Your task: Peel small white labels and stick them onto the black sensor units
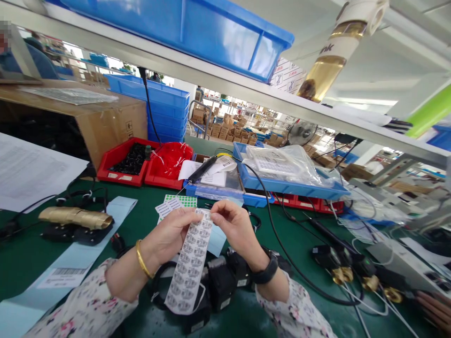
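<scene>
A long white strip of printed labels (190, 263) hangs down between my hands over the green bench. My left hand (176, 230) pinches its upper left edge between thumb and fingers. At the top right corner, the thumb and forefinger of my right hand (234, 227) are pressed together on the strip; whether a single label is peeled up there I cannot tell. Below the strip lie several black box-shaped devices (221, 281) with cables. Just beyond my left hand are a sheet of green dot stickers (188, 201) and a white sheet with dark printed lines (171, 207).
Red bins (121, 162) and a blue tray of bagged parts (292, 169) line the back. Brass-and-black parts lie left (75, 218) and right (338, 274). A black cable (282, 239) loops across the right. A shelf (225, 80) crosses above. Another person's hand (435, 310) is at far right.
</scene>
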The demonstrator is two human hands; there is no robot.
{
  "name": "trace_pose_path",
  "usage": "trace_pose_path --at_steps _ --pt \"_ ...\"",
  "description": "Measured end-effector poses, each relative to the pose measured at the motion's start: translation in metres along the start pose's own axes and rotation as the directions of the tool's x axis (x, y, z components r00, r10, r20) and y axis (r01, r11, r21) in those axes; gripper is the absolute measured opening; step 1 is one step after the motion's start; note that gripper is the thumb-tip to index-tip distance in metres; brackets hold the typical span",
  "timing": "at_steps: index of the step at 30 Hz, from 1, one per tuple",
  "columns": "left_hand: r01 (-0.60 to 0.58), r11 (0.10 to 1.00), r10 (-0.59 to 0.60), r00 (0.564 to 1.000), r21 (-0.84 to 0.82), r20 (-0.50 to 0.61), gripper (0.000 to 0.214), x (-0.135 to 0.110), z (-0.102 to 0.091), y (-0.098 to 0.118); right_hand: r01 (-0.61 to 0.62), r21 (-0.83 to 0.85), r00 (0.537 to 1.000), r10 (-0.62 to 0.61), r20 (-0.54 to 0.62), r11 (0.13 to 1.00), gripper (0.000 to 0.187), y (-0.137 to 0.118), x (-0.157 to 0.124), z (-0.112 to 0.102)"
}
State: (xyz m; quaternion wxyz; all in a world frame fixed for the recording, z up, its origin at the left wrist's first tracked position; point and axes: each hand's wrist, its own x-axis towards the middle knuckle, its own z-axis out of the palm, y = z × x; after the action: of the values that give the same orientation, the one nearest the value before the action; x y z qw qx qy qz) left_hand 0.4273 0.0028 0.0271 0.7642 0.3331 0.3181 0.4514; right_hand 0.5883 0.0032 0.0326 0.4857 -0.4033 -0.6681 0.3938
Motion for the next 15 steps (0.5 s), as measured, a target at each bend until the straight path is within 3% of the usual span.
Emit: trace_pose_path --at_steps 4,9,15 --pt "0.016 0.995 -0.019 0.999 0.096 0.029 0.023 0.0 -0.001 -0.001 -0.05 0.073 0.999 0.049 0.013 0.996 0.014 0.001 0.001 0.0" --pt "-0.081 0.969 0.094 0.995 0.232 -0.044 0.03 0.003 -0.001 -0.005 -0.028 0.056 0.999 0.031 -0.041 0.998 0.013 0.005 -0.001 0.005" --pt "-0.099 0.973 0.104 0.995 0.211 -0.011 0.03 0.002 0.003 -0.009 -0.033 0.104 0.986 0.05 -0.16 0.994 0.012 0.016 -0.004 0.011"
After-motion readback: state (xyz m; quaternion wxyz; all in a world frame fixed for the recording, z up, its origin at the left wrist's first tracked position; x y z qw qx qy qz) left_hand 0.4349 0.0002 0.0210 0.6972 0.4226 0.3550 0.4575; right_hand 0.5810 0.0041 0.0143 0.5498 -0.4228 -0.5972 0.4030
